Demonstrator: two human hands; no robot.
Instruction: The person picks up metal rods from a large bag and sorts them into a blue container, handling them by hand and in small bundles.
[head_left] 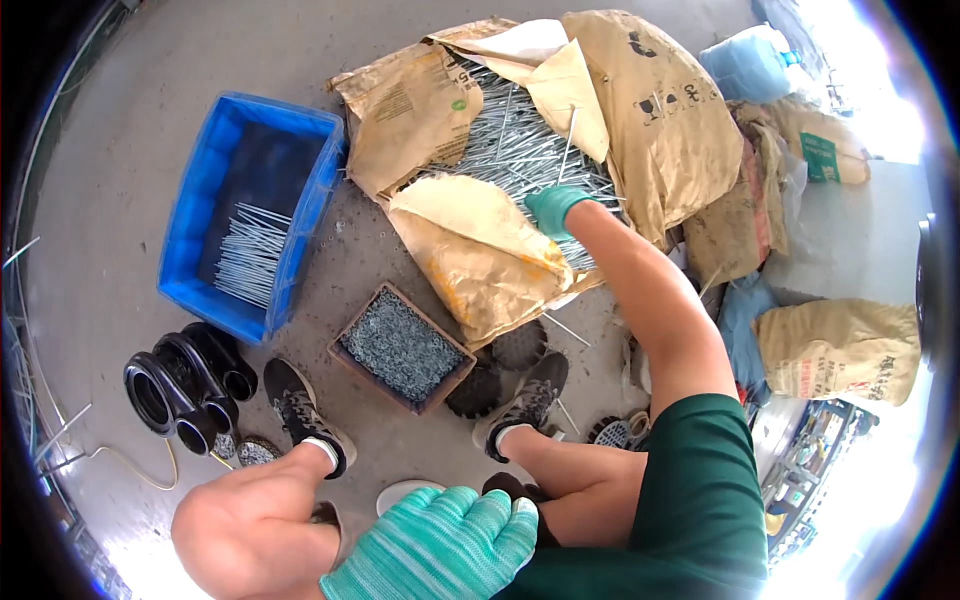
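My right hand (556, 210), in a green knitted glove, reaches into an opened brown paper sack (480, 245). It rests on a heap of long thin metal rods (510, 135). One rod (568, 145) stands up steeply from its closed fingers; the fingertips are partly hidden. My left hand (440, 545), gloved alike, is low in front of my body between the knees. Its fingers are curled, and a dark thing (515, 488) shows just beyond them. Whether they hold it cannot be made out.
A blue plastic bin (180, 235) at left holds more rods. Between my feet sits a small box (405, 400) of little metal parts. Black pipe fittings (185, 385) lie by my left foot. More sacks (840, 350) and a blue water jug (750, 65) are on the right.
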